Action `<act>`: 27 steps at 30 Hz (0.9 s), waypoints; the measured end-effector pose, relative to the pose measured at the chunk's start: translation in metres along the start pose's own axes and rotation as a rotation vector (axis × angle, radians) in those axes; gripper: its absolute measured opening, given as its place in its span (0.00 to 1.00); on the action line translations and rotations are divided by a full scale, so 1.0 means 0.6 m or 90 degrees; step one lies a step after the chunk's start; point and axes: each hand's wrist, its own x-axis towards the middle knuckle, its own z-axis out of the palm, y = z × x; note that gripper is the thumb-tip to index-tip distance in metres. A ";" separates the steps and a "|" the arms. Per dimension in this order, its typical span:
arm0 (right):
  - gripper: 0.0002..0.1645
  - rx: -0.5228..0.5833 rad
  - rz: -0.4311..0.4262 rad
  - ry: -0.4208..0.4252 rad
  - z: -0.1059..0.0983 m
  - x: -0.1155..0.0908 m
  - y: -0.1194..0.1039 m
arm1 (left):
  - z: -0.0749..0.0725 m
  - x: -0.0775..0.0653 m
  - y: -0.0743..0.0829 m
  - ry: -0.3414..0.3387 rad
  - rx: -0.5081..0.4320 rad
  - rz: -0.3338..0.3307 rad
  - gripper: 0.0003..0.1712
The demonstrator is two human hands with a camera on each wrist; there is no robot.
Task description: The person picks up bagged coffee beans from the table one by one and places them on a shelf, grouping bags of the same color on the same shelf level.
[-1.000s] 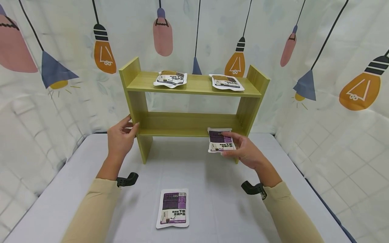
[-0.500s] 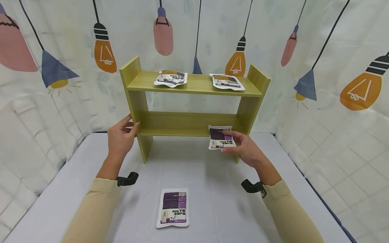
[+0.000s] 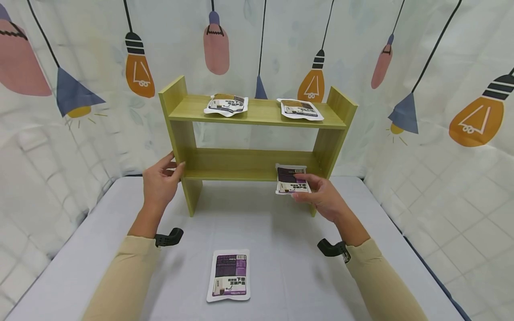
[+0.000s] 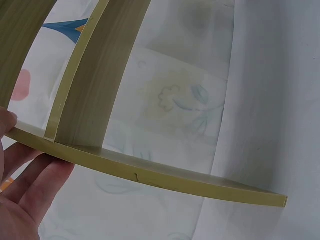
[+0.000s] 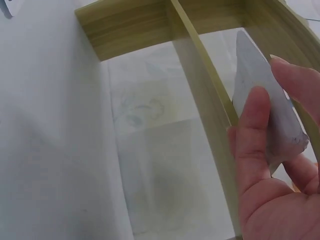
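My left hand [image 3: 160, 182] grips the left side panel of a yellow-green wooden two-tier shelf [image 3: 245, 174]. In the left wrist view, the thumb and fingers [image 4: 47, 182] lie on opposite sides of the panel [image 4: 170, 181]. Between thumb and fingers, my right hand [image 3: 327, 197] pinches a flat purple-and-white pouch [image 3: 286, 180] by its right edge. This pouch is at the right end of the lower board, tilted, its printed face toward the head camera. The right wrist view shows its pale underside [image 5: 250, 65] at the board's front edge; whether it rests there I cannot tell.
Two white-edged pouches lie on the top board, one left [image 3: 226, 105] and one right [image 3: 301, 109]. Another purple-and-white pouch [image 3: 230, 275] lies flat on the white-covered table [image 3: 273, 249] in front. A patterned curtain [image 3: 277, 40] hangs behind and along both sides.
My right hand has raised the pouch slightly and moved it toward the lower board. The left hand keeps its grip on the side panel; the shelf and other pouches stay put.
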 end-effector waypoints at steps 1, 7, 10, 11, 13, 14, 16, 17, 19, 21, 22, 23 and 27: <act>0.42 0.000 -0.001 0.003 0.000 0.001 0.001 | 0.000 0.000 0.000 0.000 0.000 -0.001 0.27; 0.40 -0.013 -0.003 0.025 0.000 0.005 0.003 | 0.000 -0.001 0.000 0.001 0.006 -0.007 0.27; 0.39 -0.019 -0.001 0.035 0.002 0.005 0.001 | 0.000 -0.001 0.000 0.002 0.012 -0.008 0.27; 0.39 -0.022 0.000 0.038 0.003 0.005 0.000 | 0.000 -0.001 0.000 0.001 0.014 -0.007 0.27; 0.39 -0.029 0.001 0.044 0.004 0.006 -0.001 | 0.000 -0.001 0.000 0.001 0.016 -0.008 0.27; 0.39 -0.032 0.002 0.048 0.004 0.007 -0.002 | 0.001 -0.002 0.000 0.001 0.017 -0.008 0.27; 0.39 -0.038 0.003 0.053 0.005 0.008 -0.002 | 0.001 -0.002 0.001 0.001 0.017 -0.007 0.27; 0.39 -0.042 0.003 0.055 0.004 0.009 -0.002 | 0.001 -0.002 0.001 0.002 0.016 -0.007 0.27; 0.39 -0.044 0.003 0.058 0.003 0.011 -0.002 | 0.001 -0.002 0.001 0.002 0.013 -0.006 0.27; 0.39 -0.045 0.004 0.060 0.002 0.013 -0.002 | 0.001 -0.001 0.001 0.001 0.013 -0.006 0.27; 0.39 -0.047 0.005 0.061 0.001 0.013 -0.003 | 0.001 -0.001 0.001 0.001 0.013 -0.006 0.27; 0.39 -0.048 0.006 0.063 0.000 0.014 -0.003 | 0.001 -0.001 0.001 0.000 0.013 -0.007 0.27; 0.39 -0.046 0.012 0.070 0.000 0.016 -0.006 | 0.001 0.000 0.000 0.000 0.010 -0.008 0.27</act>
